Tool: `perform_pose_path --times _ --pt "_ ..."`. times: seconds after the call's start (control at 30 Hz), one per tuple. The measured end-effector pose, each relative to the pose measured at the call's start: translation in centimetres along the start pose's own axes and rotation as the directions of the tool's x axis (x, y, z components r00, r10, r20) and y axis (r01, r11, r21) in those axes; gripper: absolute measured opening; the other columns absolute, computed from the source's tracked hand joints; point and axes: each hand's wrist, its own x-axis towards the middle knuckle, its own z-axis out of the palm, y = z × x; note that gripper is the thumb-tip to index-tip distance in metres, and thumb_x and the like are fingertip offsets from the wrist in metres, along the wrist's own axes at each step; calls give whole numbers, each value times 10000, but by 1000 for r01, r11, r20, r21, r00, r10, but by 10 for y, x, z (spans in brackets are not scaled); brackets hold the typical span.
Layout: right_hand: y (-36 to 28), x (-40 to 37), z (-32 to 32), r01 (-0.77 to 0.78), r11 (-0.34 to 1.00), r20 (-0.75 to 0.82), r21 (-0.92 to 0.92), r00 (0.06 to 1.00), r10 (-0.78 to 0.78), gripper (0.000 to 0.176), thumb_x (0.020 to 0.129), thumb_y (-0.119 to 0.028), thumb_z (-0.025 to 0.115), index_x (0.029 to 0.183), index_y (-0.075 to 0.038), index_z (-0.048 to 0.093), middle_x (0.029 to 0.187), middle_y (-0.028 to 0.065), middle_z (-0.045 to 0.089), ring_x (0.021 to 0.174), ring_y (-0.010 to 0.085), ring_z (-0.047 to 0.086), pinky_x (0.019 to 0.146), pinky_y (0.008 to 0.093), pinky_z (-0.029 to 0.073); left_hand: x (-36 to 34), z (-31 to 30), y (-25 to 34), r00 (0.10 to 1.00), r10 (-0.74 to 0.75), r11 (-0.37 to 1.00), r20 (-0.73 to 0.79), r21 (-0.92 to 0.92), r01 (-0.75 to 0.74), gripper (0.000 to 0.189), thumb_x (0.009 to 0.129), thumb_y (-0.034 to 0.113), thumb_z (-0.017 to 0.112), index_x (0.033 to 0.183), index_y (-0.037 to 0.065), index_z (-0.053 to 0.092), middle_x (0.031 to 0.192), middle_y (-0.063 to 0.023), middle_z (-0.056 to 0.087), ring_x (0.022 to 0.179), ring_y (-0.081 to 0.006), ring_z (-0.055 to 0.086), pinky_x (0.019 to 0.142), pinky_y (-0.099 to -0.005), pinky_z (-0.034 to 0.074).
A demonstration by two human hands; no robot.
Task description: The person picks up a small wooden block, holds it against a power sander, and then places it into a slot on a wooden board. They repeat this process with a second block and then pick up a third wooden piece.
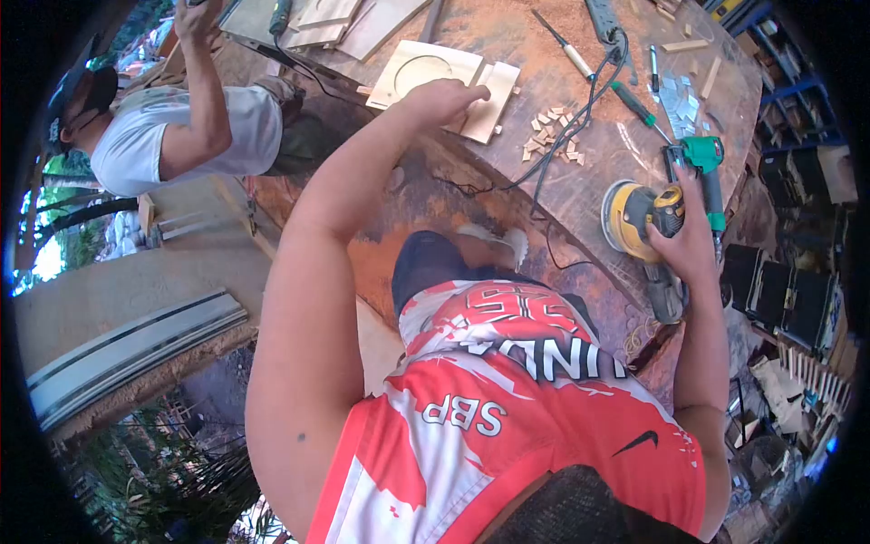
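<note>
My left hand (444, 102) rests over a light wooden board (458, 65) with a circular outline cut in it. One finger is stretched toward the board's right part, and the other fingers are partly hidden from me. On the right side of the bench, my right hand (691, 231) is around the top of a yellow and black orbital sander (625, 218). The sander is tipped on its side, its round pad facing left. Just beyond that hand lies a green power tool (702, 154). Small wood offcuts (553, 131) are scattered between my hands.
Black cords (566, 136) trail across the sawdust-covered workbench (507, 54). A green-handled screwdriver (634, 104), a chisel-like tool (573, 59) and clear plastic pieces (678, 104) lie there. Another person (195, 136) stands at the left. Shelves (807, 100) line the right.
</note>
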Motion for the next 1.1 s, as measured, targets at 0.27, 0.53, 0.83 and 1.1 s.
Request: perform_pose_path --times 0.27,0.53,0.83,1.1 --pt "-2 -3 15 -15 998 -49 -63 999 12 885 659 -62 726 1458 -64 346 1386 172 482 1280 310 474 1084 364 353 22 -22 14 981 5 997 193 80 -21 746 857 46 538 1472 402 315 852 -154 659 847 -342 656 725 -440 516" --pt "-14 -1 27 -125 982 -86 -143 990 114 887 672 -46 703 1477 -121 338 1393 174 481 1300 299 462 1088 359 342 50 -9 -6 970 126 989 207 51 -140 997 623 -50 775 1464 312 382 1063 -121 696 958 -275 672 813 -399 520" --pt "-1 1 37 -283 935 -104 -213 958 266 886 691 -129 697 1490 -195 321 1296 212 545 1193 328 545 1028 382 408 56 -27 -19 889 178 982 423 -134 -133 1031 577 168 880 1474 230 377 1029 -163 700 887 -263 669 784 -398 532" --pt "1 7 47 -369 909 -84 -194 929 359 879 684 -148 699 1483 -217 340 1259 195 571 1125 309 587 998 371 432 61 -22 -23 906 312 950 286 -88 -299 1000 550 147 895 1431 172 422 1138 -192 655 1056 -335 627 890 -418 500"
